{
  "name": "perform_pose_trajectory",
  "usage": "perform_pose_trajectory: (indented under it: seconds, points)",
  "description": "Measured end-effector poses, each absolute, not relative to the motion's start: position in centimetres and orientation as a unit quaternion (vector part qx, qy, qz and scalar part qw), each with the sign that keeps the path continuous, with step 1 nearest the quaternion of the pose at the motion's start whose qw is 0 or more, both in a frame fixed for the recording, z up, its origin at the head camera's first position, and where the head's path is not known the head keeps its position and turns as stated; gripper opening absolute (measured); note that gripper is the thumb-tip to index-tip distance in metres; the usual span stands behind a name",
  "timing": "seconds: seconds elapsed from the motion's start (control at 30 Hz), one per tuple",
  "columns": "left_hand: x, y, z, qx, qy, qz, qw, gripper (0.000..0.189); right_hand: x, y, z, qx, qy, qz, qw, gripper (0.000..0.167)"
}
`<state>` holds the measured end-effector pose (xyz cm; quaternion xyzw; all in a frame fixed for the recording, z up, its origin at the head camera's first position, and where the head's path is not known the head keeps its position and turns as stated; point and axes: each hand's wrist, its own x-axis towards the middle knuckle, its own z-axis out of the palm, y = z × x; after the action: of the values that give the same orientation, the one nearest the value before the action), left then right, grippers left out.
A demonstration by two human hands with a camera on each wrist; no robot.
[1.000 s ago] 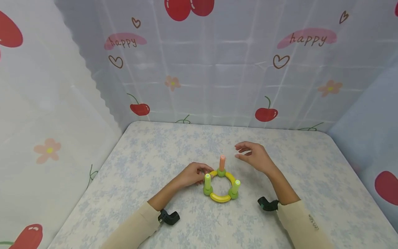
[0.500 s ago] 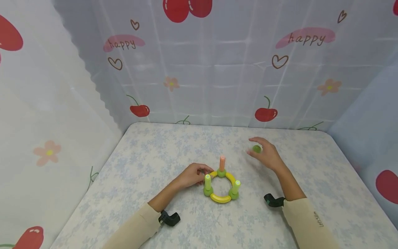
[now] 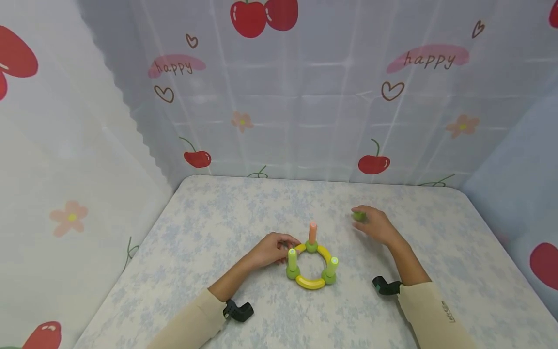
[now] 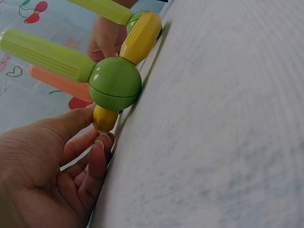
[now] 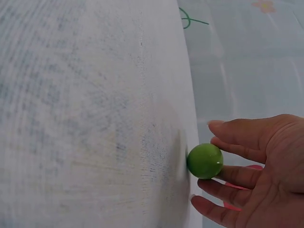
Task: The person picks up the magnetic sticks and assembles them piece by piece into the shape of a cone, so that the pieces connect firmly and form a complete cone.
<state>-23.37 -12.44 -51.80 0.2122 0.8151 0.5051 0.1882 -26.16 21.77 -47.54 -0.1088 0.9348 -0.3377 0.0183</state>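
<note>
My left hand (image 3: 270, 249) pinches a yellow curved rod (image 4: 105, 118) between thumb and fingertips, at the left side of a toy ring. Yellow curved rods (image 3: 310, 283) and green balls (image 4: 115, 84) make up this ring, which lies on the table. Two light green sticks (image 3: 292, 260) and one orange stick (image 3: 313, 233) stand up from its balls. Farther back on the right, my right hand (image 3: 378, 225) surrounds a loose green ball (image 5: 205, 161) on the tabletop. Its fingers reach behind the ball, while the thumb stands apart from it.
A pale table (image 3: 244, 203) with a blue floral pattern lies under everything. Printed curtains (image 3: 283, 97) rise behind its back edge and along both sides. Black wrist cameras (image 3: 238, 310) stick out from both sleeves.
My right hand has moved right and come down around the loose green ball, which was hidden at first. My left hand and the ring stay in place.
</note>
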Motion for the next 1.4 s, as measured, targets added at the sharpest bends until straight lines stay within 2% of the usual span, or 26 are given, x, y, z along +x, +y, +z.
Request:
perform_pose_trajectory:
  seconds: [0.67, 1.0, 1.4]
  points:
    - [-23.4, -12.4, -52.0, 0.219, 0.811, 0.51, 0.188, 0.027, -26.0, 21.7, -47.5, -0.123, 0.934, -0.334, 0.02, 0.028]
    - [-23.4, -12.3, -51.9, 0.217, 0.814, 0.506, 0.184, 0.027, -25.7, 20.4, -46.0, -0.15, 0.925, -0.347, 0.035, 0.031]
    - [-23.3, -12.4, -51.7, 0.219, 0.815, 0.504, 0.186, 0.031, -24.0, 17.8, -43.7, -0.195, 0.901, -0.387, -0.014, 0.034]
